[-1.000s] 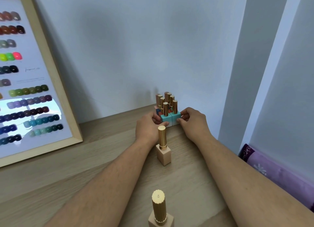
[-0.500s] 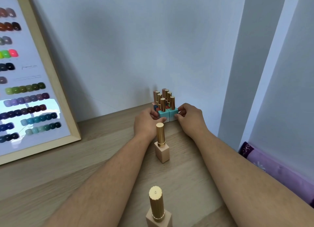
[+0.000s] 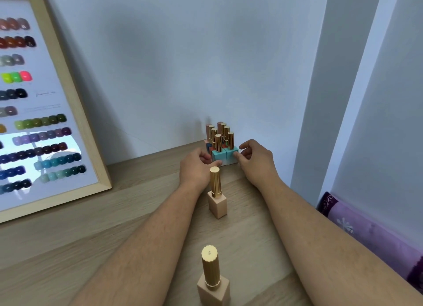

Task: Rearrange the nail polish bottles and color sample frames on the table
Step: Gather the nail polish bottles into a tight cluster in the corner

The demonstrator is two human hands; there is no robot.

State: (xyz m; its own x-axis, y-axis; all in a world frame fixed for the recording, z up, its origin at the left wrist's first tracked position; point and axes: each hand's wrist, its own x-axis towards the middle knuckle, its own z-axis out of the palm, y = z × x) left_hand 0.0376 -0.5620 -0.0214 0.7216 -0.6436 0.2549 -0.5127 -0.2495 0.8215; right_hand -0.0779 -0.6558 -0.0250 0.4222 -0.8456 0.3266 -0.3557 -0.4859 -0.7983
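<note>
A tight cluster of nail polish bottles (image 3: 220,145) with gold caps stands against the wall at the table's far end; its two front bottles are turquoise (image 3: 225,156). My left hand (image 3: 196,168) touches the cluster's left front side with its fingers. My right hand (image 3: 255,161) pinches the right turquoise bottle at its side. A beige bottle (image 3: 217,199) with a gold cap stands between my forearms. Another beige bottle (image 3: 212,283) stands close to me. A large wooden color sample frame (image 3: 68,113) leans on the wall at left.
The wooden table (image 3: 114,225) runs from the frame to a grey wall corner on the right. Purple fabric (image 3: 370,232) lies beyond the table's right edge.
Both hands stay at the cluster. My right fingers have spread a little along the right turquoise bottle. The camera view has shifted slightly.
</note>
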